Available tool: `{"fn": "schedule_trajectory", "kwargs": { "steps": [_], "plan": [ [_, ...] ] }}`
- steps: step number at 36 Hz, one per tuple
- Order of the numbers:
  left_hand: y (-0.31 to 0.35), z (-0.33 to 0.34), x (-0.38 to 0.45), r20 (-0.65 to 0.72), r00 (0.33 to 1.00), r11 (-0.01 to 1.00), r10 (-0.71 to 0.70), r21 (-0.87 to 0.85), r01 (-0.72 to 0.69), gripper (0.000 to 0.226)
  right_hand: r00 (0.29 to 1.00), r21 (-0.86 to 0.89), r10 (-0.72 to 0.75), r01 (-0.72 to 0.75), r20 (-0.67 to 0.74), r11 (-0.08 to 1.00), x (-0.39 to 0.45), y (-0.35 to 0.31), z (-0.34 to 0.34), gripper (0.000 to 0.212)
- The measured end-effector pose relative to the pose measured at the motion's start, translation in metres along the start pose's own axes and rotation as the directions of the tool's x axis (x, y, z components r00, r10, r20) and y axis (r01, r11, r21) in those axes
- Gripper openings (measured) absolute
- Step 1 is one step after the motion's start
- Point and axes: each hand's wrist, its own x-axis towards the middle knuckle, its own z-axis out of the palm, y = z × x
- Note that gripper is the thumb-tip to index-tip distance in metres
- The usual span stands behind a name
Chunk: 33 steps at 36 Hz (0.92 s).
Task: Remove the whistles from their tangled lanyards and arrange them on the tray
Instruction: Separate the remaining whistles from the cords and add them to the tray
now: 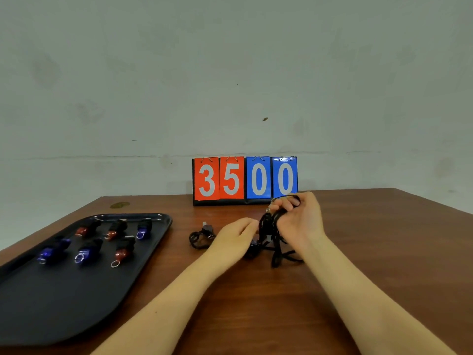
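My right hand is raised over the table and grips a bundle of tangled black lanyards, cords looped over its fingers and trailing down to the wood. A dark whistle hangs in the bundle beside my right thumb. My left hand reaches in from the left, its fingertips at that whistle; the exact hold is hidden. Another lanyard with a whistle lies loose on the table left of my hands. The black tray at the left holds several red and blue whistles in two rows.
A flip scoreboard reading 3500 stands at the back of the brown table, just behind my right hand. A pale wall rises behind it. A small stain marks the table's far left corner.
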Motion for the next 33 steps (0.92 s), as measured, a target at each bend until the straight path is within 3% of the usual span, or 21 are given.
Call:
{"fn": "schedule_trajectory", "kwargs": {
  "steps": [5,10,14,17,26,29,33],
  "plan": [
    [0.002,0.003,0.002,0.036,0.999,0.998,-0.024,-0.054,0.026,0.037,1.000,0.078,-0.012,0.012,0.004,0.997,0.002,-0.002,-0.001,0.030],
    [0.004,0.006,0.003,-0.027,0.996,0.965,-0.081,-0.250,0.072,0.031,1.000,0.108,-0.004,0.003,0.001,0.994,0.001,0.000,-0.001,0.030],
    [0.002,0.009,0.010,-0.012,0.979,0.861,-0.204,-0.479,0.173,0.029,1.000,0.100,0.029,-0.030,0.009,0.995,-0.002,0.004,0.002,0.031],
    [0.010,0.013,0.018,0.109,0.932,0.709,-0.345,-0.620,0.335,0.033,0.999,0.078,0.035,-0.036,0.019,0.996,-0.002,0.006,0.002,0.030],
    [-0.007,0.015,0.021,0.131,0.931,0.690,-0.340,-0.639,0.342,0.033,1.000,0.040,0.002,-0.001,-0.006,0.999,0.000,0.001,0.004,0.033],
    [-0.003,0.010,0.020,0.092,0.920,0.647,-0.381,-0.685,0.336,0.038,0.999,-0.075,-0.038,0.037,-0.006,0.996,0.002,0.001,0.003,0.035],
    [-0.002,0.006,0.017,0.043,0.960,0.723,-0.277,-0.648,0.238,0.032,0.997,-0.165,-0.071,0.072,0.011,0.984,0.005,0.003,0.002,0.037]
  ]
}}
